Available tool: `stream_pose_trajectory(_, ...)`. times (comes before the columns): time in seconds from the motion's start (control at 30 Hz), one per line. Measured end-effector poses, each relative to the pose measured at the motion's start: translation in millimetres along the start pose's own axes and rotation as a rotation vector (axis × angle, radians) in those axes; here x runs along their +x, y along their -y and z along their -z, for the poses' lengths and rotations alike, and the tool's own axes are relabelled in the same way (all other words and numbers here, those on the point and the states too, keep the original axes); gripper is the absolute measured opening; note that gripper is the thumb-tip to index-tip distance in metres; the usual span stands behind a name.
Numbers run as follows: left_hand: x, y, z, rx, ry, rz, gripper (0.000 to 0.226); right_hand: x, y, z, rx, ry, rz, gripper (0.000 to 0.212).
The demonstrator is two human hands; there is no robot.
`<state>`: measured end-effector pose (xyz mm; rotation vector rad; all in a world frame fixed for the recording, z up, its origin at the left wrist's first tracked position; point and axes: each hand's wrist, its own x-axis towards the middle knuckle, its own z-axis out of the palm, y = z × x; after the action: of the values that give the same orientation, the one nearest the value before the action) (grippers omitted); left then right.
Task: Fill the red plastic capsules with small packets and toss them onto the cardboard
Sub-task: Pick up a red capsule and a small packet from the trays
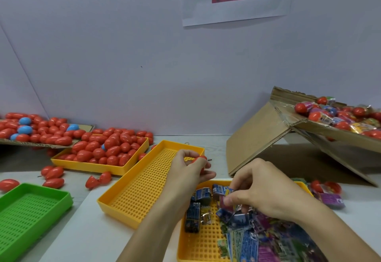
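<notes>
My left hand (188, 170) holds a red capsule (201, 160) above the near end of an empty yellow tray (132, 197). To its right, my right hand (259, 191) pinches a small packet (226, 196) over a yellow tray (203, 243) that holds several small packets. At the right a cardboard box (268, 135) leans tilted, with several red capsules and packets (340, 117) lying on it. Another yellow tray (97, 165) at the back left is heaped with red capsules (111, 146).
A flat cardboard sheet (86, 126) at far left carries more red and a few blue capsules. A green tray (31, 214) sits at the near left. Loose red capsules (52, 176) lie on the table between trays. A white wall stands behind.
</notes>
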<state>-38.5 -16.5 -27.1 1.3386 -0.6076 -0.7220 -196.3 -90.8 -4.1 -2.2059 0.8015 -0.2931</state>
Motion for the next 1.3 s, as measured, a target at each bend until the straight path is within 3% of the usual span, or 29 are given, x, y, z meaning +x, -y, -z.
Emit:
stream_pose_trajectory(0.23, 1, 2, -1, 0.039, 0.009, -0.004, 0.011, 5, 0, -9, -0.01, -0.164, -0.011, 0.032)
stream_pose_trajectory(0.43, 0, 2, -1, 0.063, 0.014, -0.009, 0.011, 2, 0, -3, -0.02, -0.106, -0.014, 0.027)
stream_pose_trajectory(0.6, 0, 2, -1, 0.097, 0.025, -0.024, 0.011, 2, 5, -2, -0.169, -0.304, 0.009, 0.034)
stream_pose_trajectory(0.77, 0, 3, -2, 0.138, 0.037, -0.031, 0.011, -2, 17, -9, -0.282, -0.064, -0.007, 0.035)
stream_pose_trajectory(0.97, -1, 3, -3, 0.149, 0.048, -0.005, 0.011, -7, 15, -1, -0.142, 0.137, -0.098, 0.021)
stream_pose_trajectory(1.17, -1, 3, -2, 0.132, 0.07, 0.009, 0.012, -8, 6, -1, -0.178, 0.193, -0.107, 0.023)
stream_pose_trajectory(1.3, -1, 3, -2, 0.128, 0.079, 0.012, 0.011, -5, 1, 5, -0.159, 0.073, -0.046, 0.01)
